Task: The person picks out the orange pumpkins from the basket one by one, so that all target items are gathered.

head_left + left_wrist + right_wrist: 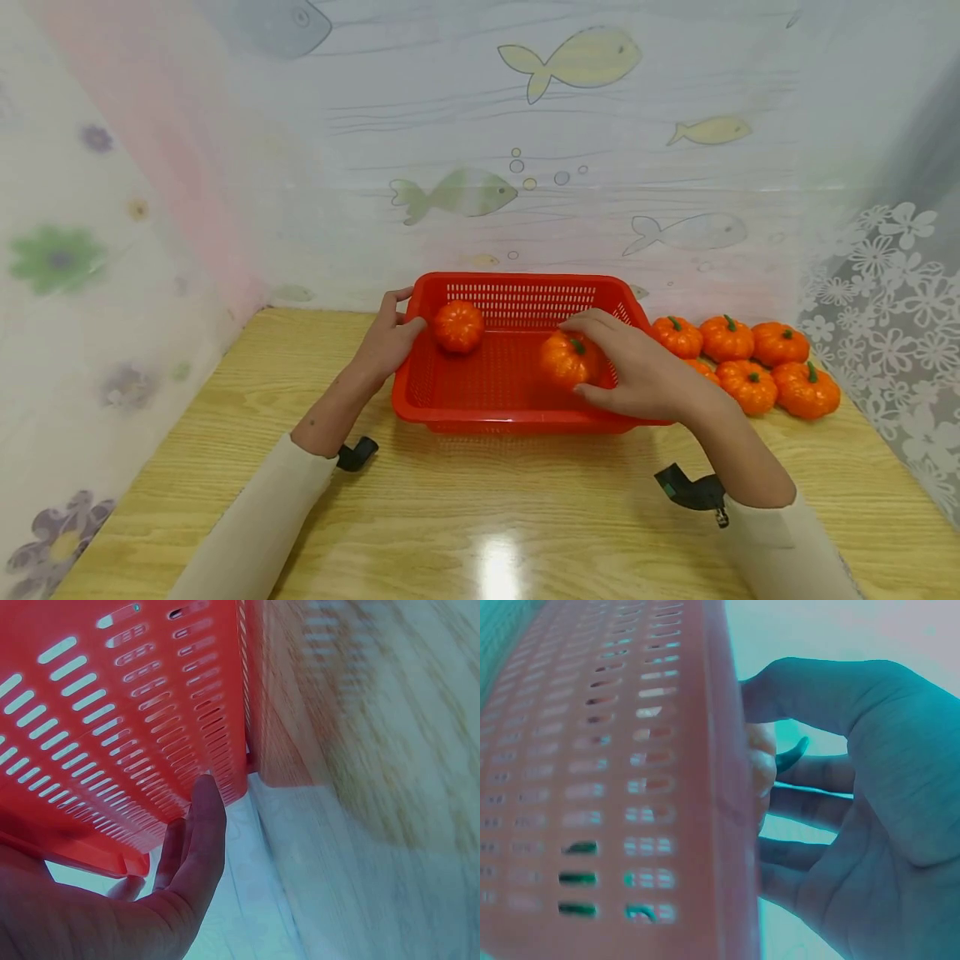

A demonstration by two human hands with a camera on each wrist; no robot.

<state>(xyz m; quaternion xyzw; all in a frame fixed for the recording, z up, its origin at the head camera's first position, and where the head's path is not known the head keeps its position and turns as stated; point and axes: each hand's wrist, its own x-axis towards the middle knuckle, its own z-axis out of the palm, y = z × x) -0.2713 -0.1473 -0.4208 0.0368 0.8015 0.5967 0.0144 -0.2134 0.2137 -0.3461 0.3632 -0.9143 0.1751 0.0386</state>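
A red plastic basket [517, 415] with slotted walls stands on the table. My left hand [386, 340] holds its left side, thumb over the rim and fingers along the outer slotted wall [142, 697]. Inside, toward the back left, lies a small orange toy pumpkin [459, 327]. My right hand [641, 375] grips another orange pumpkin [562, 360] between thumb and fingers, within the right half of the basket's opening. The right wrist view shows that pumpkin's green stem [792, 755] facing the palm, its body largely hidden behind the basket's rim [731, 817].
Several more orange pumpkins [752, 388] with green stems sit in two rows right of the basket, one partly covered by my right arm. The wood-grain table [450, 508] meets a fish-patterned curtain [337, 208] behind the basket. Flowered curtains hang on both sides.
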